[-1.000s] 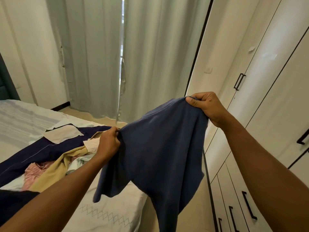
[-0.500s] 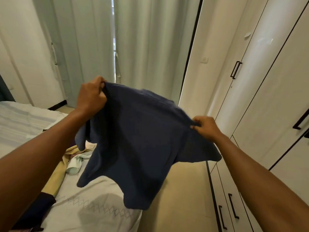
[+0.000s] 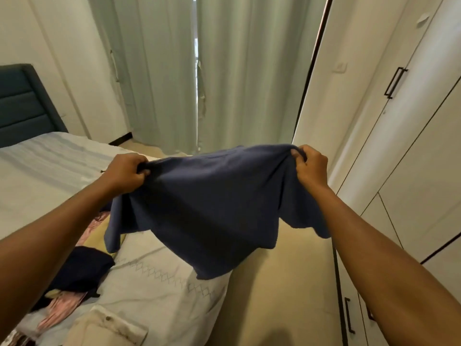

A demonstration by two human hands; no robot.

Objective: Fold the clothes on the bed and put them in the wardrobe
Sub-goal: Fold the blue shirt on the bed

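Observation:
A dark blue T-shirt [image 3: 214, 208] hangs spread out in the air over the bed's corner and the floor. My left hand [image 3: 124, 172] grips its upper left edge and my right hand [image 3: 310, 167] grips its upper right edge, both at about the same height. On the bed [image 3: 154, 283] below lie more clothes: a dark navy piece [image 3: 82, 268], pink garments [image 3: 62, 308] and a yellow one [image 3: 97, 240], partly hidden by my left arm. The white wardrobe [image 3: 411, 146] stands shut on the right.
Pale green curtains [image 3: 224, 71] hang straight ahead. A teal headboard [image 3: 22, 106] is at the far left. A strip of beige floor [image 3: 282, 283] runs between bed and wardrobe. Drawers with black handles [image 3: 349, 315] sit low on the right.
Both hands have levelled out: the left came down, the right rose, and the T-shirt is now stretched wide between them. The view has tilted down toward the bed.

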